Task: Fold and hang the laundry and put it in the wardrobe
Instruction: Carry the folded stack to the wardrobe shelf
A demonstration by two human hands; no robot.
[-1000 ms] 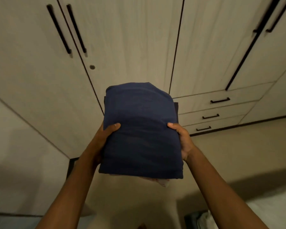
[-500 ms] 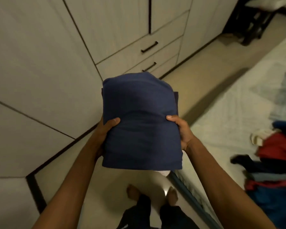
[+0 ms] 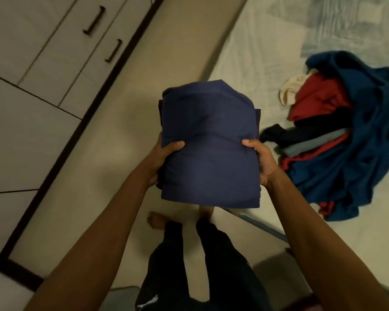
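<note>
View swung to bed [image 3: 245, 52]; folded cloth [image 3: 209, 149] lengthwise fwd.

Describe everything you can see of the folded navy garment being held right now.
The folded navy garment is a dark blue, soft-looking fabric bundle, folded into a thick, roughly rectangular stack with layered edges showing at its sides. It is held in the air, above the floor and the person's feet. The left hand grips its left edge and the right hand its right edge, thumbs on top. Nothing else touches it. Faint creases cross its top face.
</note>
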